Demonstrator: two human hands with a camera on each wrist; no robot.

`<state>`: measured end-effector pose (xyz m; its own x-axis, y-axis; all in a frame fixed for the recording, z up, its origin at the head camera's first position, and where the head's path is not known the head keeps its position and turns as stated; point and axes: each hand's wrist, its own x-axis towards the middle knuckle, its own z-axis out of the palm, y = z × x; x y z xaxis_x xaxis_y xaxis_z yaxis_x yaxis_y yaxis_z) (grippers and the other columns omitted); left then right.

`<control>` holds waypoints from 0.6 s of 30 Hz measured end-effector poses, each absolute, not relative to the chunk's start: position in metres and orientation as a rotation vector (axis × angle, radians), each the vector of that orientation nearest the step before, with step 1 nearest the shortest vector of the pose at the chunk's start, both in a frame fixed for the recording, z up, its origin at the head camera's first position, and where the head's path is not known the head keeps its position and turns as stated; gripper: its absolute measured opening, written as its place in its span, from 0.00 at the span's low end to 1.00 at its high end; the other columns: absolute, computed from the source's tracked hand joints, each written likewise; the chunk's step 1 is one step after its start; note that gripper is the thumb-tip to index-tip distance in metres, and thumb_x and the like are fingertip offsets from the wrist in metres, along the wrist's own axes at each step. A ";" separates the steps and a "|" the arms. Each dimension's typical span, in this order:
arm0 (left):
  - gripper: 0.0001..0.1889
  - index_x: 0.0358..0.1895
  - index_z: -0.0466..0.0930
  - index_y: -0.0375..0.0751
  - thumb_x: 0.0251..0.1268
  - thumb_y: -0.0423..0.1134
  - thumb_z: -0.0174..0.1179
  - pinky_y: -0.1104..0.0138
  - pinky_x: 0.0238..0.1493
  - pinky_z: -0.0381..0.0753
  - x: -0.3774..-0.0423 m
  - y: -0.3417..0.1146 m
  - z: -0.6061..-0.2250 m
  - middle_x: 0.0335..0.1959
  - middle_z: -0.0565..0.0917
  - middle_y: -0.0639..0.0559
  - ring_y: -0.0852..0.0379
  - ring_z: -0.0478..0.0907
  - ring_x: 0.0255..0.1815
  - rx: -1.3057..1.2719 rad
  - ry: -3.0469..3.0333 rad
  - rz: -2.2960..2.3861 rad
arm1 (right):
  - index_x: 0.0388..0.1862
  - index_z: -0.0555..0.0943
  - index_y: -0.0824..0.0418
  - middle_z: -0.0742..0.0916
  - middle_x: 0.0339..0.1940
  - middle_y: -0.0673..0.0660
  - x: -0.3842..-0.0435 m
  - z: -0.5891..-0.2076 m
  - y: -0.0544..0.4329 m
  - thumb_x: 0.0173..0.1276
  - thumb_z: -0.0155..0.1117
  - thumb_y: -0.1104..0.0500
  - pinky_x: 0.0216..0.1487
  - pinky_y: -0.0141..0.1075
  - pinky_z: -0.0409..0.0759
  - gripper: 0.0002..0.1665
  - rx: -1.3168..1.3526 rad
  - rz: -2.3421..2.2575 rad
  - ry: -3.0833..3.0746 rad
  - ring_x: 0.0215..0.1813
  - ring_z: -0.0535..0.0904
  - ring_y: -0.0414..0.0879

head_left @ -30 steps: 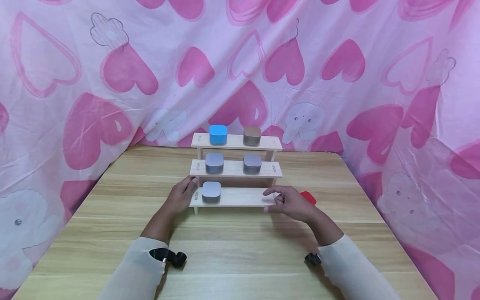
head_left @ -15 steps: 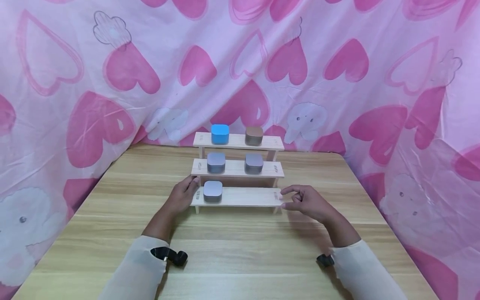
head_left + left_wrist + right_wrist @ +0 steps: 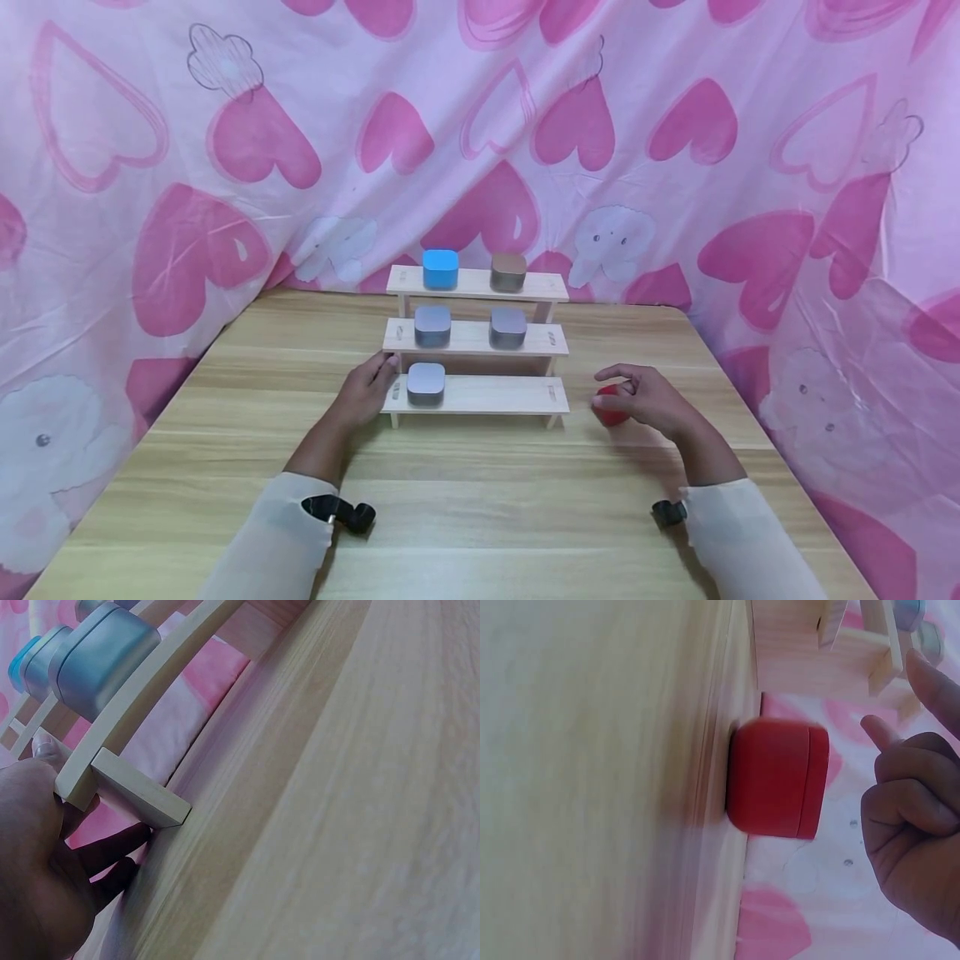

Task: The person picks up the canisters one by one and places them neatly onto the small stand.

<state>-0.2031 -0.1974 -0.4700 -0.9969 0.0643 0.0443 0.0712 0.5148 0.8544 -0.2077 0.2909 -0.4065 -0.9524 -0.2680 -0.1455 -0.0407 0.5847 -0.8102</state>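
Note:
A three-tier wooden display stand (image 3: 495,393) stands on the table, and my left hand (image 3: 363,390) grips the left end of its lowest board. In the left wrist view the thumb (image 3: 46,746) lies over the board while other fingers reach below it, beside the leg. To the right of the stand, a small red lidded tin (image 3: 776,780) rests on the table. My right hand (image 3: 651,402) hovers over this tin, thumb and forefinger apart, the other fingers folded. A gap shows between hand and tin in the right wrist view. The hand partly covers the tin from above.
A silver-grey tin (image 3: 425,385) sits at the left of the lowest board. Two more grey tins (image 3: 432,327) stand on the middle tier. On top are a blue tin (image 3: 440,269) and a brown tin (image 3: 508,272). A pink heart-print cloth (image 3: 480,108) hangs behind the table.
My right hand has moved right, from the right end of the lowest board to over the red tin. My left hand keeps its grip on the stand.

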 end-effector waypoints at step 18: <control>0.32 0.80 0.71 0.44 0.92 0.61 0.37 0.37 0.87 0.59 -0.203 -0.197 -0.469 0.85 0.69 0.37 0.33 0.62 0.88 -0.132 -2.733 -1.533 | 0.82 0.71 0.63 0.73 0.22 0.51 -0.219 -0.410 0.319 0.66 0.83 0.56 0.26 0.34 0.70 0.49 -0.227 -1.168 2.552 0.27 0.67 0.44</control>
